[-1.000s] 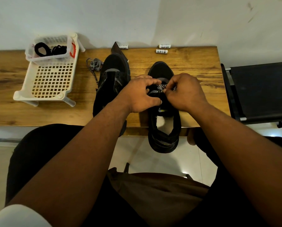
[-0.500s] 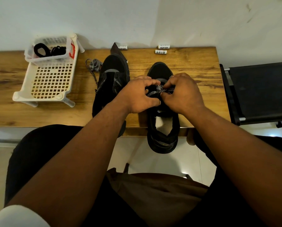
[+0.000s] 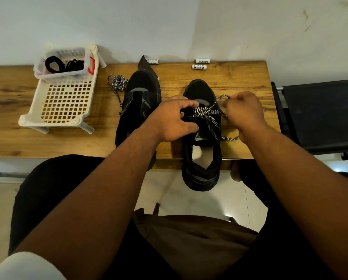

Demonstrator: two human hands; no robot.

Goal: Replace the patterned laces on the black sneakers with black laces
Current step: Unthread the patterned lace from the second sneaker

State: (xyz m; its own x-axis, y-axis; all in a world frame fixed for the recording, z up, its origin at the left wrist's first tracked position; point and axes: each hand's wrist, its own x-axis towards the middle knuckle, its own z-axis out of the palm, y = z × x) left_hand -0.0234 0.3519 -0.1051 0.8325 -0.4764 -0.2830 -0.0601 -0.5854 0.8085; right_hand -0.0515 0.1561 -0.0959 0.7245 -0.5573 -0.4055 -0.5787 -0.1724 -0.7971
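Two black sneakers stand toes away from me on the wooden table (image 3: 240, 81). The right sneaker (image 3: 201, 154) still carries a black-and-white patterned lace (image 3: 207, 112) across its upper eyelets. My right hand (image 3: 244, 114) is closed on a strand of that lace, held out to the shoe's right. My left hand (image 3: 175, 120) presses on the shoe's left side at the eyelets. The left sneaker (image 3: 138, 102) has no lace; a loose patterned lace (image 3: 117, 82) lies bunched beside its toe. Black laces (image 3: 65, 64) sit in a small clear tub (image 3: 47, 74).
A white slotted plastic rack (image 3: 66, 102) holds the tub at the table's left. Three white batteries (image 3: 199, 67) lie along the back edge by the wall. A black chair (image 3: 320, 116) stands right of the table. The right sneaker's heel overhangs the front edge.
My right hand has pulled away to the right, drawing a strand of patterned lace out of the right sneaker. My left hand has stayed on the shoe, fingers now spread.
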